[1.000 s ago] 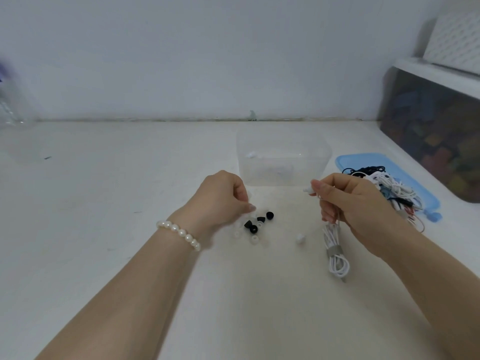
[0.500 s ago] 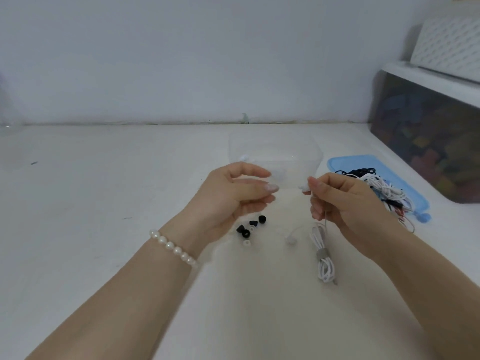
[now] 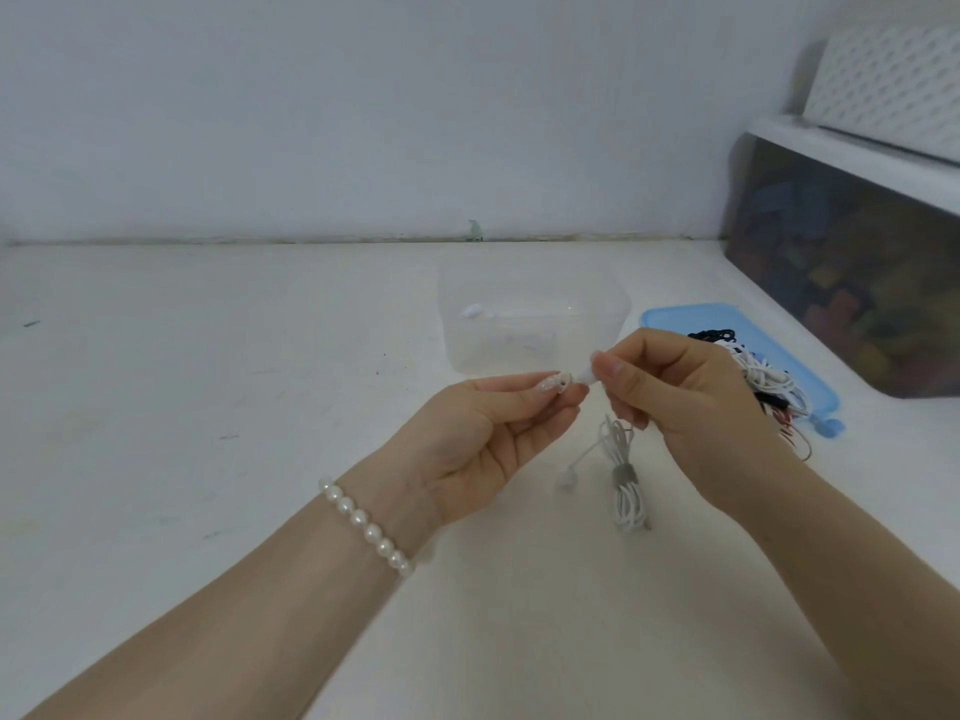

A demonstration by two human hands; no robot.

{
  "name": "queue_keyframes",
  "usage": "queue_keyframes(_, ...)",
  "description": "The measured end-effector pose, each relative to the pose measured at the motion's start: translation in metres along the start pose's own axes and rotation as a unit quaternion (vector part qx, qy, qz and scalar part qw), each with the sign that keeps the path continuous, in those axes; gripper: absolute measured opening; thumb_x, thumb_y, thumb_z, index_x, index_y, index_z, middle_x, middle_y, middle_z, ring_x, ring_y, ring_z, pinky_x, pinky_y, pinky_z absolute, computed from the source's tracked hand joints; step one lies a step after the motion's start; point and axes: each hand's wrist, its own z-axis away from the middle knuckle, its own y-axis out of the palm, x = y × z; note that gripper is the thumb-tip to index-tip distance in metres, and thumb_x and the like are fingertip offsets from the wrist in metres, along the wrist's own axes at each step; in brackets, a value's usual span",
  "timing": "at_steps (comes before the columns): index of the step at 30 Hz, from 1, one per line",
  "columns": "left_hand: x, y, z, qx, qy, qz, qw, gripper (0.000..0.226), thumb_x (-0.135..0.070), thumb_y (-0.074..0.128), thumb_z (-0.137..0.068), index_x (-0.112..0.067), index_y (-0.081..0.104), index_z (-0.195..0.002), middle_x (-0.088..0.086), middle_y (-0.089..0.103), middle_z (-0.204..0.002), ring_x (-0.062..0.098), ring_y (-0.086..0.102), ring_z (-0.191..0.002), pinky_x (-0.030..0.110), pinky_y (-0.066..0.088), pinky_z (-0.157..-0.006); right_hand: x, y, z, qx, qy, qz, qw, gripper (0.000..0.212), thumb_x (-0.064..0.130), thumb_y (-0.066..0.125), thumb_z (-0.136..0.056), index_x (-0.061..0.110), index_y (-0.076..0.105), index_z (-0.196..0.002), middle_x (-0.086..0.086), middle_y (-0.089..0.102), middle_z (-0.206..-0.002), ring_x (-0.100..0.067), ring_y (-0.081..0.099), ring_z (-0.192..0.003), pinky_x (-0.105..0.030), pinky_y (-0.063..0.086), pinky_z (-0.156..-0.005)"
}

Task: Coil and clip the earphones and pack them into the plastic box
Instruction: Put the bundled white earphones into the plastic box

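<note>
the white earphones (image 3: 626,478) hung in a coiled bundle below the right hand (image 3: 691,402), bound near the middle by a grey clip (image 3: 623,474), with the bottom loops resting on the white table (image 3: 208,407). one earbud (image 3: 567,480) dangled loose on its thin wire just left of the bundle. the other earbud (image 3: 586,376) was raised above the table, pinched between the right thumb and forefinger. the left hand (image 3: 483,433) met it from the left, its thumb and forefinger pinched on a small pale ear tip (image 3: 566,379) that touched the bud's end; whether the tip was seated on the bud could not be told.

just behind the hands stood the clear plastic box (image 3: 535,317), open at the top, with a small white piece inside, too faint to name. to the right lay a blue lid (image 3: 691,324) carrying a tangle of black and white cables (image 3: 763,376), partly hidden by the right hand. a pearl bracelet (image 3: 366,527) circled the left wrist. a dark storage bin (image 3: 841,272) with a white lid sat at the far right, against the wall.
</note>
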Motion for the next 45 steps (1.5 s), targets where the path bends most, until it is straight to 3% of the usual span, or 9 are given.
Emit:
queue_keyframes(5, 0.003, -0.001, -0.001, -0.011, 0.004, -0.016, 1.0, 0.021, 0.007, 0.052, -0.082, 0.006, 0.068, -0.069, 0.013, 0.07, -0.068, 0.014, 0.069, -0.062, 0.022, 0.058, -0.063, 0.0, 0.001, 0.0, -0.011, -0.014, 0.028, 0.999, 0.028, 0.026, 0.062, -0.068, -0.001, 0.06, -0.067, 0.006, 0.044, -0.044, -0.006, 0.035, -0.044, -0.013, 0.033, -0.047)
queue_keyframes(9, 0.004, 0.0, -0.002, -0.012, 0.007, -0.031, 0.999, 0.015, 0.006, 0.052, -0.082, 0.007, 0.067, -0.078, 0.011, 0.07, -0.069, 0.012, 0.069, -0.063, 0.022, 0.058, -0.065, -0.001, 0.002, 0.0, -0.027, -0.026, 0.072, 0.997, 0.023, 0.028, 0.063, -0.068, 0.006, 0.062, -0.064, 0.009, 0.045, -0.043, -0.003, 0.035, -0.044, -0.012, 0.032, -0.046)
queue_keyframes(16, 0.004, -0.003, -0.003, -0.013, 0.008, -0.031, 0.999, 0.017, 0.005, 0.056, -0.075, 0.004, 0.071, -0.066, 0.012, 0.07, -0.068, 0.013, 0.069, -0.062, 0.022, 0.057, -0.061, -0.002, 0.003, 0.0, -0.048, -0.036, 0.121, 0.991, 0.017, 0.013, 0.066, -0.079, 0.005, 0.063, -0.065, -0.009, 0.047, -0.052, -0.008, 0.035, -0.048, -0.015, 0.032, -0.047)
queue_keyframes(28, 0.005, -0.004, -0.003, 0.005, 0.009, -0.025, 1.0, 0.016, 0.002, 0.055, -0.081, 0.011, 0.064, -0.091, 0.013, 0.071, -0.081, 0.016, 0.07, -0.072, 0.024, 0.058, -0.068, -0.004, 0.004, -0.001, -0.052, -0.03, 0.165, 0.985, 0.017, 0.015, 0.067, -0.079, 0.009, 0.064, -0.064, -0.027, 0.055, -0.06, -0.011, 0.04, -0.05, -0.017, 0.034, -0.047)
queue_keyframes(36, 0.006, -0.004, -0.003, 0.013, 0.012, -0.019, 1.0, 0.015, 0.003, 0.054, -0.082, 0.01, 0.066, -0.087, 0.014, 0.072, -0.088, 0.017, 0.071, -0.077, 0.025, 0.058, -0.07, -0.009, 0.005, 0.0, -0.073, -0.038, 0.178, 0.981, 0.019, 0.016, 0.067, -0.08, 0.009, 0.063, -0.063, -0.01, 0.051, -0.051, -0.007, 0.035, -0.045, -0.018, 0.031, -0.045)
queue_keyframes(38, 0.006, -0.003, -0.002, 0.016, 0.012, -0.012, 1.0, 0.016, 0.004, 0.052, -0.084, 0.012, 0.064, -0.092, 0.015, 0.071, -0.09, 0.017, 0.071, -0.079, 0.025, 0.058, -0.072, -0.011, 0.007, 0.0, -0.087, -0.05, 0.184, 0.978, 0.021, 0.015, 0.068, -0.08, 0.016, 0.061, -0.06, 0.007, 0.051, -0.045, -0.006, 0.039, -0.044, -0.013, 0.031, -0.046)
queue_keyframes(40, 0.006, -0.003, -0.002, 0.021, 0.008, -0.007, 1.0, 0.018, 0.003, 0.052, -0.083, 0.013, 0.062, -0.095, 0.016, 0.071, -0.092, 0.017, 0.071, -0.08, 0.026, 0.058, -0.074, -0.013, 0.01, 0.001, -0.1, -0.062, 0.2, 0.973, 0.023, 0.014, 0.068, -0.08, 0.02, 0.059, -0.059, 0.013, 0.054, -0.046, -0.003, 0.044, -0.048, -0.011, 0.034, -0.049)
queue_keyframes(45, 0.006, -0.001, 0.0, 0.033, -0.004, -0.007, 0.999, 0.023, -0.005, 0.058, -0.068, 0.006, 0.066, -0.087, 0.013, 0.071, -0.086, 0.018, 0.07, -0.077, 0.03, 0.058, -0.075, -0.011, 0.008, 0.001, -0.107, -0.037, 0.18, 0.977, 0.018, 0.017, 0.067, -0.081, 0.012, 0.063, -0.064, -0.001, 0.051, -0.049, -0.009, 0.04, -0.048, -0.021, 0.035, -0.049)
